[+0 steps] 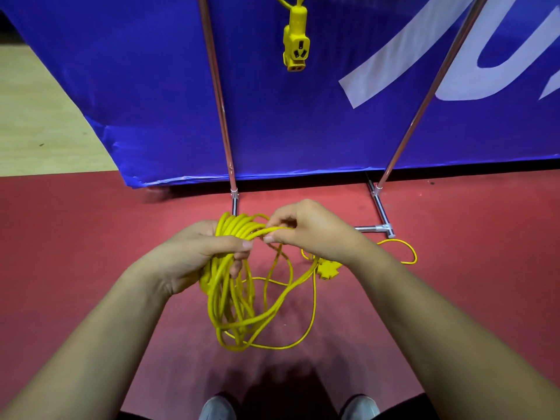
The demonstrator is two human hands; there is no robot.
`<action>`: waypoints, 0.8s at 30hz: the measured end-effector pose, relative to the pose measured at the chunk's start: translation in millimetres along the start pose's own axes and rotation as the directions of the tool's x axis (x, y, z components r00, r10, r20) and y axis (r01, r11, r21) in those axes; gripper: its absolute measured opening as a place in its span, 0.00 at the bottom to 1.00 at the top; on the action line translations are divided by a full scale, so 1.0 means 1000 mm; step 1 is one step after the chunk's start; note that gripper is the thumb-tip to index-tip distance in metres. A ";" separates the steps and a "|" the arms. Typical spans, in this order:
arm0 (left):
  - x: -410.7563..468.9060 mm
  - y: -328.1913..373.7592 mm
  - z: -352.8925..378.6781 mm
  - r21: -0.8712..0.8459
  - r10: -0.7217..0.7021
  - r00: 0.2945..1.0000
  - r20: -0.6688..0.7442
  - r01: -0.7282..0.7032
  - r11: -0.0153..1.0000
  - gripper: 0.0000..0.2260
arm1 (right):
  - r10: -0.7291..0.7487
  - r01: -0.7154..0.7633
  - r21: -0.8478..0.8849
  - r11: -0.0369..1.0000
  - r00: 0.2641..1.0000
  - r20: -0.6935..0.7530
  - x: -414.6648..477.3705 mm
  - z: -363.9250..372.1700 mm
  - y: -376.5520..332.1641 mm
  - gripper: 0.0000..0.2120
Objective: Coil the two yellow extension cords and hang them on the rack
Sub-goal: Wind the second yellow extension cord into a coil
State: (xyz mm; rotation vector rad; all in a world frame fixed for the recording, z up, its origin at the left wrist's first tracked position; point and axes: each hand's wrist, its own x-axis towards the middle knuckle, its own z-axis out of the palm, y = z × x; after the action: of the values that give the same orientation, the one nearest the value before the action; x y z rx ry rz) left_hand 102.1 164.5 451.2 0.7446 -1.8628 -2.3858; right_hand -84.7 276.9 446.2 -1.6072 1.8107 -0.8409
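Left hand (206, 253) gripping my yellow coil (230, 301), right hand (309, 228) pinching one strand (257, 234), plug block (328, 269) half hidden behind my wrist (359, 253), hanging cord (295, 40) cut off up top

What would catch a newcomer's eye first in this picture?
A bundle of bright yellow cord hangs in loops from the left hand at centre, while the right hand pinches a strand at its top. Behind, a blue banner fills the upper frame, with a yellow socket dangling before it.
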 end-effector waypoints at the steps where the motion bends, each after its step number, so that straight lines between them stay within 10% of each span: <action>1: 0.000 0.001 -0.001 -0.025 0.024 1.000 -0.006 -0.024 0.999 0.06 | 0.060 -0.060 -0.011 0.998 0.998 0.023 -0.002 -0.004 0.009 0.04; 7: -0.001 0.004 -0.014 -0.074 0.018 1.000 -0.005 -0.018 0.997 0.17 | 0.268 -0.269 0.076 0.960 0.963 0.017 -0.015 -0.017 0.051 0.04; 16: -0.002 -0.001 0.003 0.158 -0.025 0.999 -0.047 0.032 0.987 0.11 | -0.069 0.041 -0.195 0.980 0.989 -0.135 0.001 -0.001 0.000 0.09; 24: 0.002 -0.001 0.006 0.357 0.106 0.971 -0.212 -0.024 0.934 0.15 | 0.043 -0.037 0.038 0.999 0.986 -0.164 0.004 0.008 0.005 0.09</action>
State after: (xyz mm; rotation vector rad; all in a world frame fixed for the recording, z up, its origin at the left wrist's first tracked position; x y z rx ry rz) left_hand 98.6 169.6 450.3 0.9163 -2.1962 -1.8512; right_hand -82.1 273.1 437.7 -1.5129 1.9237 -1.0067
